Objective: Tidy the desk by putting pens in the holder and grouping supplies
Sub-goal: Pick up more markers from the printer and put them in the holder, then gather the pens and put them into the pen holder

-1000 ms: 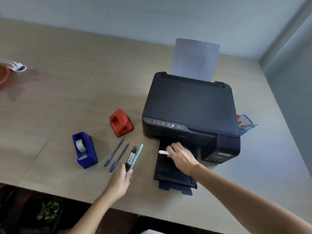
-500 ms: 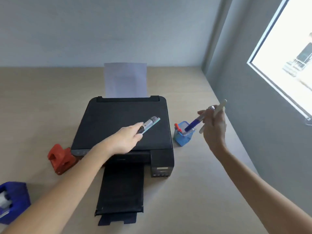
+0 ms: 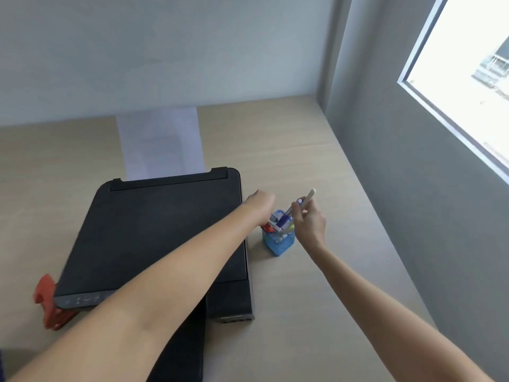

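Both hands now reach the holder (image 3: 278, 242); right hand (image 3: 309, 223) grips pens (image 3: 298, 208), left grip (image 3: 260, 204) unclear.

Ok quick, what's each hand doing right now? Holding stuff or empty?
Left hand: over the blue pen holder; cannot tell if it is holding anything.
Right hand: closed on a white pen and a blue pen.

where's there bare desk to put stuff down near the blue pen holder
Bare wooden desk lies right of the blue mesh pen holder, up to the grey wall, and behind it toward the back wall. It is crowded between the holder and the black printer, where the left hand reaches; the right hand holds pens at the holder's mouth.
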A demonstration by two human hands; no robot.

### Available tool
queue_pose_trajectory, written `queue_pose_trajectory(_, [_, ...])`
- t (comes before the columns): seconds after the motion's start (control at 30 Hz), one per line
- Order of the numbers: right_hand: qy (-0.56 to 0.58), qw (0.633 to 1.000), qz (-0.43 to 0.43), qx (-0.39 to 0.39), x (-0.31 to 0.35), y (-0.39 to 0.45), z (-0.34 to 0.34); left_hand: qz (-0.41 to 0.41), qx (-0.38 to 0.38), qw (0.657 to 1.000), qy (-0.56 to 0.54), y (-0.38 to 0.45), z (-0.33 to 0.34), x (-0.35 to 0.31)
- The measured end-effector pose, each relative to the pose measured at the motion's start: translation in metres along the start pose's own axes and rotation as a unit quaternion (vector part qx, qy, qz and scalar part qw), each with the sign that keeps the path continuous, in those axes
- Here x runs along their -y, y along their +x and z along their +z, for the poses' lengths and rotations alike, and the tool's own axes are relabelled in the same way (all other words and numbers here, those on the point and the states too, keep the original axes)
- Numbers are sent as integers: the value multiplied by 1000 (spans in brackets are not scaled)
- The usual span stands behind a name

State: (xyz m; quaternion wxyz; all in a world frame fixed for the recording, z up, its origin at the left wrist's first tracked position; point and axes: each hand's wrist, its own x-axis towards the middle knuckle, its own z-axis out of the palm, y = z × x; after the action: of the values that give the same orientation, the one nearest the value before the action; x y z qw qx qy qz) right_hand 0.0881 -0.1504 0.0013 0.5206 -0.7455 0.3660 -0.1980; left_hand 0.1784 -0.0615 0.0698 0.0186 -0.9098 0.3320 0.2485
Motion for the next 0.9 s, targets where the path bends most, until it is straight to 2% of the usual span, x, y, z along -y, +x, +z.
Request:
queue_pose_trajectory(0.17, [-52,998,-31,26,-21,10,7,38,-27,998,31,18,10,-12])
queue_pose_trajectory(0.3, [-100,993,-35,50,-36,7,8,59,17,997,54,20,19,-11])
queue_pose_trajectory(0.47, [-100,993,-43,41,-32,-3,-3,67,15,997,-26,15,8,8])
queue_pose_trajectory(0.57, [-76,994,-73,-2,-6,-11,-11,90,-35,990,-103,-13,-16,30])
queue_pose_trajectory(0.7, [-58,988,-145,-4,60,-29,4,107,-146,949,-258,-84,-43,82])
queue_pose_trajectory(0.9, [-36,971,-201,126,153,-98,94,-17,-237,876,-419,-188,-18,210])
